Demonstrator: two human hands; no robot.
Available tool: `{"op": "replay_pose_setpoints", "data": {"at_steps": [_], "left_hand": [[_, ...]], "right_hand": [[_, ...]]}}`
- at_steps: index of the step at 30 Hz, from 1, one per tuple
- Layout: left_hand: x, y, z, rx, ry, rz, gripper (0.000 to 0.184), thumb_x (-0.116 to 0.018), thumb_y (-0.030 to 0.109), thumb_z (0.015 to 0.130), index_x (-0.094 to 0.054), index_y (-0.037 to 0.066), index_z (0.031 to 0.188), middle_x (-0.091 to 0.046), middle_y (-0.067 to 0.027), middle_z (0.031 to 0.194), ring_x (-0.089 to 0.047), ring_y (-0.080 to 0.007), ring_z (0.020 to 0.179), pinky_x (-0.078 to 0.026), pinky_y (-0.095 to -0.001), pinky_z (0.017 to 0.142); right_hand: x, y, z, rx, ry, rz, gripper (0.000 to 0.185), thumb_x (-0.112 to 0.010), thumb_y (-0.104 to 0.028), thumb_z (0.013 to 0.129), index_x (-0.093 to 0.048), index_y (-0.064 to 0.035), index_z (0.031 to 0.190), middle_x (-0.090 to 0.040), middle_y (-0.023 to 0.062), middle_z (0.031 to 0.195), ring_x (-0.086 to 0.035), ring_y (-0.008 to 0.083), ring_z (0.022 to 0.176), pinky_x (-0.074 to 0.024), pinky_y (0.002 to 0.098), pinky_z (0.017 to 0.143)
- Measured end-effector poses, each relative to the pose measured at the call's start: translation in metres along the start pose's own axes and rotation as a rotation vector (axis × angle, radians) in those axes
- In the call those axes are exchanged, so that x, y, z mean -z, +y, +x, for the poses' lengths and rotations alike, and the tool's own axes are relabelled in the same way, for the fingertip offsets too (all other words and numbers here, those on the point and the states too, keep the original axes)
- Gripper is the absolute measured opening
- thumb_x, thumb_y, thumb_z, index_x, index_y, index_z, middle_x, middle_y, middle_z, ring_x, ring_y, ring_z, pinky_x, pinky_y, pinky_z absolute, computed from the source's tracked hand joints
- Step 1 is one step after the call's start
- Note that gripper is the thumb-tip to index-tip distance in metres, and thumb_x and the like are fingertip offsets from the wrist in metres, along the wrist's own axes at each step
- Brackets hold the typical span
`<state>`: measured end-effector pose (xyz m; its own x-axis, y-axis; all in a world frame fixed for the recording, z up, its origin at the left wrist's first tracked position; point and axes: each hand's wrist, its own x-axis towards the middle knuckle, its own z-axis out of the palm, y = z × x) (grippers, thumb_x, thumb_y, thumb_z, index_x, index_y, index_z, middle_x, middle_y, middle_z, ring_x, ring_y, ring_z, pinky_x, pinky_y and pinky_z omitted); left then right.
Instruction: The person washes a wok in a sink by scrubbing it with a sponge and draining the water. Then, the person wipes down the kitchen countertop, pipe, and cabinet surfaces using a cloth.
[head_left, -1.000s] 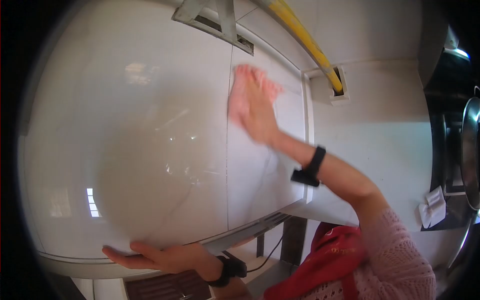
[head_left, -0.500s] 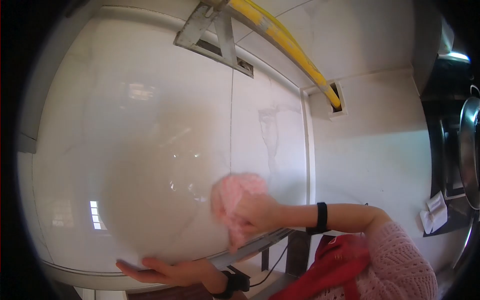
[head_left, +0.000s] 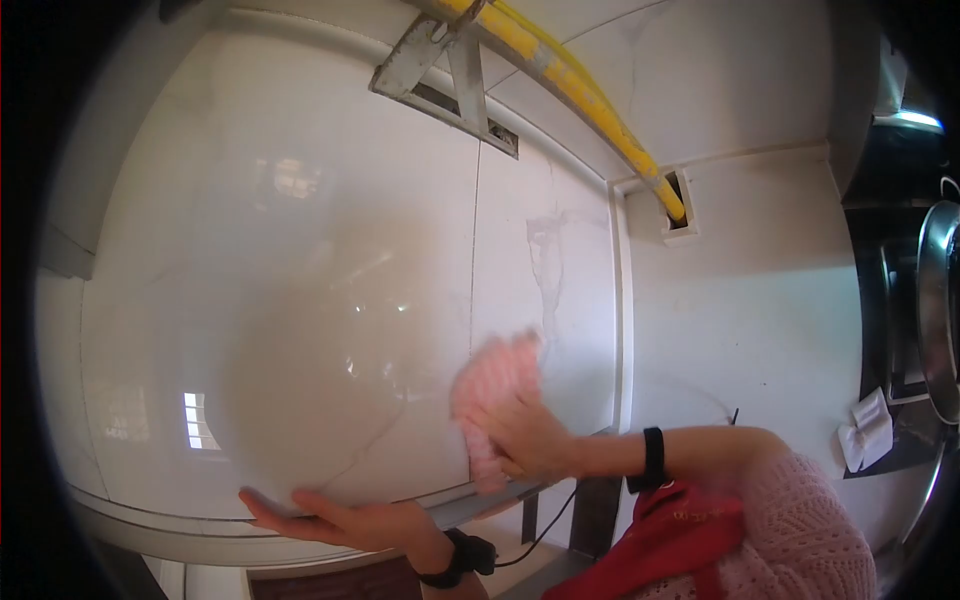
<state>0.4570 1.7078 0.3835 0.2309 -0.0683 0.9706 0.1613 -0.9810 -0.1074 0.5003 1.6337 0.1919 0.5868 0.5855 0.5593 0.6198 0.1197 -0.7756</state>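
Observation:
Bunched under my right hand (head_left: 525, 435) is a pink cloth (head_left: 497, 378), pressed on the glossy white surface (head_left: 330, 260) close to its front edge. The hand is slightly blurred, with its fingers closed on the cloth. Farther left, my left hand (head_left: 335, 522) rests on the front edge with thumb and fingers apart, holding nothing. Both wrists wear black bands. A thin seam crosses the surface just above the cloth, and grey vein-like marks show to its right.
A yellow pipe (head_left: 610, 125) runs from the top to a square opening in the wall. Beside it is a metal bracket (head_left: 465, 85). At the right are a black stove with a pan (head_left: 938, 310) and a white folded paper (head_left: 868, 432).
My right hand and the cloth have swept from the far part of the surface to near its front edge, then slightly right. My left hand stays on the edge.

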Motion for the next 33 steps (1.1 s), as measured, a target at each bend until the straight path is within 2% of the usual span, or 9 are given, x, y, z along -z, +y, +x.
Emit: {"op": "replay_pose_setpoints", "data": {"at_steps": [3,5,7,10,13,21,24,31,33], "left_hand": [[-0.002,0.011,0.004,0.154,0.037,-0.108,0.054,-0.037,0.037,0.109,-0.037,0.006,0.153,-0.03,-0.0156,0.158,-0.032,-0.0325,0.144,-0.027,-0.0447,0.118],[-0.003,0.008,0.003,0.167,0.041,-0.113,0.053,-0.038,0.036,0.109,-0.037,0.007,0.153,-0.03,-0.0151,0.159,-0.033,-0.0328,0.144,-0.028,-0.0441,0.118],[-0.005,0.01,0.002,0.216,0.068,-0.177,0.053,-0.039,0.035,0.108,-0.036,0.008,0.153,-0.029,-0.0149,0.159,-0.034,-0.0326,0.143,-0.028,-0.0439,0.117],[0.001,0.004,0.001,0.21,0.049,-0.116,0.053,-0.04,0.035,0.108,-0.036,0.008,0.154,-0.03,-0.0145,0.159,-0.035,-0.0322,0.142,-0.029,-0.0433,0.117],[-0.005,0.012,0.002,0.266,0.092,-0.201,0.053,-0.041,0.034,0.108,-0.037,0.007,0.153,-0.032,-0.0149,0.158,-0.037,-0.032,0.141,-0.031,-0.0428,0.116],[0.001,0.014,0.002,0.292,0.085,-0.237,0.052,-0.043,0.03,0.107,-0.036,0.005,0.153,-0.035,-0.015,0.156,-0.04,-0.0298,0.138,-0.033,-0.0418,0.114],[-0.005,0.019,0.003,0.306,0.11,-0.308,0.052,-0.044,0.028,0.107,-0.035,0.005,0.153,-0.035,-0.0145,0.156,-0.041,-0.0293,0.137,-0.033,-0.0415,0.114],[0.001,0.015,0.002,0.304,0.085,-0.329,0.051,-0.042,0.026,0.107,-0.035,0.005,0.153,-0.033,-0.0135,0.157,-0.039,-0.0291,0.138,-0.031,-0.0401,0.115],[-0.002,0.014,0.003,0.303,0.082,-0.309,0.051,-0.042,0.026,0.107,-0.035,0.005,0.153,-0.032,-0.014,0.158,-0.038,-0.0294,0.139,-0.03,-0.0399,0.116]], "right_hand": [[-0.005,0.015,0.017,-0.045,0.237,0.049,0.081,-0.059,-0.024,0.084,-0.028,0.0045,0.153,-0.029,0.0297,0.157,-0.029,0.0433,0.145,-0.0164,0.0582,0.119],[0.024,0.036,0.058,-0.027,0.625,-0.173,0.078,-0.056,-0.021,0.088,-0.025,0.0048,0.154,-0.028,0.0292,0.158,-0.027,0.0407,0.148,-0.0144,0.0533,0.121],[0.067,0.081,0.109,0.008,0.777,0.036,0.076,-0.052,-0.017,0.091,-0.02,0.0051,0.156,-0.025,0.0293,0.16,-0.019,0.0405,0.152,-0.0101,0.0514,0.123],[0.102,0.086,0.125,-0.019,0.81,0.005,0.076,-0.049,-0.017,0.093,-0.017,0.0056,0.157,-0.022,0.028,0.162,-0.014,0.0415,0.153,-0.0089,0.0521,0.123],[0.047,0.051,0.072,0.031,0.755,0.075,0.071,-0.05,-0.018,0.092,-0.025,0.0083,0.153,-0.024,0.0287,0.161,-0.016,0.0455,0.151,-0.0121,0.0513,0.123],[0.088,0.061,0.085,-0.029,0.709,-0.003,0.06,-0.063,-0.016,0.084,-0.047,0.0094,0.136,-0.032,0.0315,0.156,-0.026,0.0477,0.147,-0.0219,0.0499,0.121],[0.059,0.038,0.061,0.053,0.784,0.018,0.05,-0.062,-0.014,0.086,-0.05,0.0104,0.128,-0.035,0.0334,0.152,-0.034,0.0503,0.14,-0.0281,0.0479,0.118],[0.109,0.051,0.079,-0.04,0.691,0.121,0.045,-0.061,-0.012,0.086,-0.052,0.0073,0.126,-0.041,0.0311,0.146,-0.042,0.0475,0.133,-0.0339,0.0474,0.113],[0.096,0.041,0.067,0.05,0.775,-0.052,0.033,-0.063,-0.015,0.088,-0.056,0.0075,0.112,-0.046,0.0294,0.139,-0.046,0.0453,0.129,-0.037,0.0481,0.109]]}}
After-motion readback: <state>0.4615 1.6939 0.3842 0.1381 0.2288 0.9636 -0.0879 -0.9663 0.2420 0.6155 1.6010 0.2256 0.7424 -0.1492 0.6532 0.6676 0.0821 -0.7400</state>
